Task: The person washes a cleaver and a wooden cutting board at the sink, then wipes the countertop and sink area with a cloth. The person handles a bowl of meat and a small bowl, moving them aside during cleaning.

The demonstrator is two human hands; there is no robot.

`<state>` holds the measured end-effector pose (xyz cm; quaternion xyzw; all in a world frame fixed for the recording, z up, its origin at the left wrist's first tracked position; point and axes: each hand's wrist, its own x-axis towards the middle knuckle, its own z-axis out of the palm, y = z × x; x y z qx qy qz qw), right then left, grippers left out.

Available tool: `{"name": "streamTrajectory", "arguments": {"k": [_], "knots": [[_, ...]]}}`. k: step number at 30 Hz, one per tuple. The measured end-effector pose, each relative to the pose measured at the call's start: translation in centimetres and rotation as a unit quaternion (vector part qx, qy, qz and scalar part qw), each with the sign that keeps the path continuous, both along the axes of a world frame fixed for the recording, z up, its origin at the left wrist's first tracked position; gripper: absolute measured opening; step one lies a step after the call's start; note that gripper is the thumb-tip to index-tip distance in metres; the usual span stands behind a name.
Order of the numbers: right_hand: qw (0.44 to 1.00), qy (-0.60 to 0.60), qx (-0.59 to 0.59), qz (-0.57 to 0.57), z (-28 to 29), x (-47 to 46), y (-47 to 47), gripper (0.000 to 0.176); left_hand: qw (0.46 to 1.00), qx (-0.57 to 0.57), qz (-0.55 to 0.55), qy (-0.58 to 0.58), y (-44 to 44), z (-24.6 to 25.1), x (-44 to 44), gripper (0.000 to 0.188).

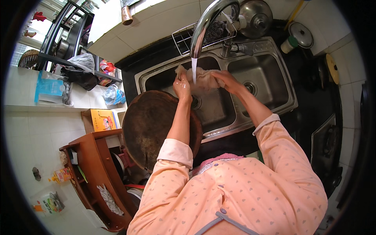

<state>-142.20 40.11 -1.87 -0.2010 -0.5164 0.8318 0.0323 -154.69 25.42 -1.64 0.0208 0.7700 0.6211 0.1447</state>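
Water runs from the curved chrome faucet [202, 25] onto a wet, light-colored cloth [205, 78], spread between my two hands over the left basin of the steel double sink [216, 110]. My left hand [182, 86] is wet and grips the cloth's left end. The right end is held in my right hand [229, 82]. Below my left forearm, a large round wooden board [149, 126] overlaps the sink's left front corner. The right basin [258, 73] shows its drain.
A wire rack [183, 39] with a dark scouring pad stands behind the faucet, beside a metal lid [256, 18]. A green-capped jar [289, 44] and a glass lid [301, 35] are at the back right. A brown wooden cabinet [102, 164] stands at the left.
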Motion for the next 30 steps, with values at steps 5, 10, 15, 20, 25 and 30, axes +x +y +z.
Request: {"name": "streamTrajectory", "arguments": {"k": [5, 10, 15, 20, 25, 30], "knots": [[0.996, 0.026, -0.077, 0.020, 1.5, 1.3, 0.5, 0.042, 0.903, -0.363, -0.137, 0.186, -1.4, 4.8, -1.4, 0.046], [0.991, 0.058, -0.117, -0.028, 1.1, -0.8, -1.7, 0.050, 0.871, -0.344, -0.155, 0.314, -1.8, 4.9, -2.9, 0.049], [0.994, 0.088, 0.004, 0.069, 1.6, -3.8, -4.2, 0.089, 0.950, 0.128, -0.278, -0.065, 0.2, 3.5, -0.6, 0.028], [0.982, 0.029, 0.181, 0.035, 1.5, -5.2, -1.8, 0.039, 0.937, 0.140, -0.273, -0.168, -0.8, 2.2, -1.0, 0.042], [0.994, -0.027, 0.092, -0.047, 3.1, -6.3, -3.9, 0.024, 0.885, 0.217, 0.035, -0.410, 0.5, -3.4, 2.5, 0.051], [0.992, 0.051, 0.112, 0.023, 4.5, -3.7, -8.5, 0.022, 0.703, 0.555, -0.217, -0.387, 0.7, -9.7, 1.3, 0.040]]}}
